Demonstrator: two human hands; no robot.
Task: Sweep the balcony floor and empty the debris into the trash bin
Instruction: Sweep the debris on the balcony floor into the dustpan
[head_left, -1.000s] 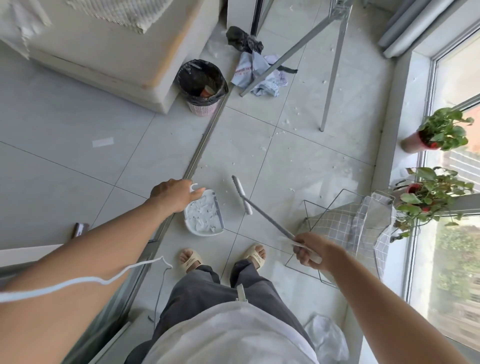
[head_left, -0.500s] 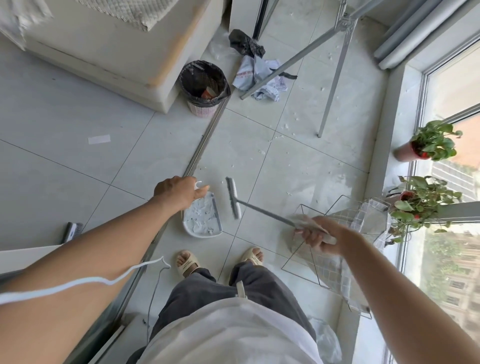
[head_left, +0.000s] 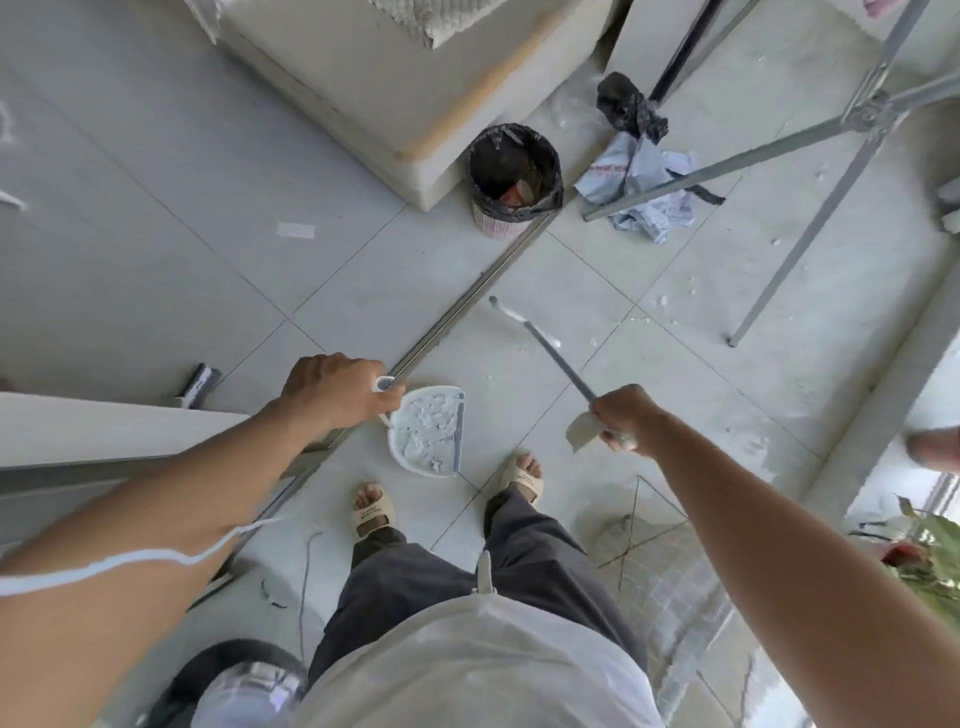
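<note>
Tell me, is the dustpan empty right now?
No, the dustpan held by the left hand is full of white debris, and the trash bin stands farther off.

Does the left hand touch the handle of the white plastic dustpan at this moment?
Touching. The head view shows the left hand with fingers curled round the handle of the white plastic dustpan, no gap visible.

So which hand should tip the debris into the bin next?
Left. The left hand already grips the full dustpan, on the bin's side; the right hand holds the broom.
</note>
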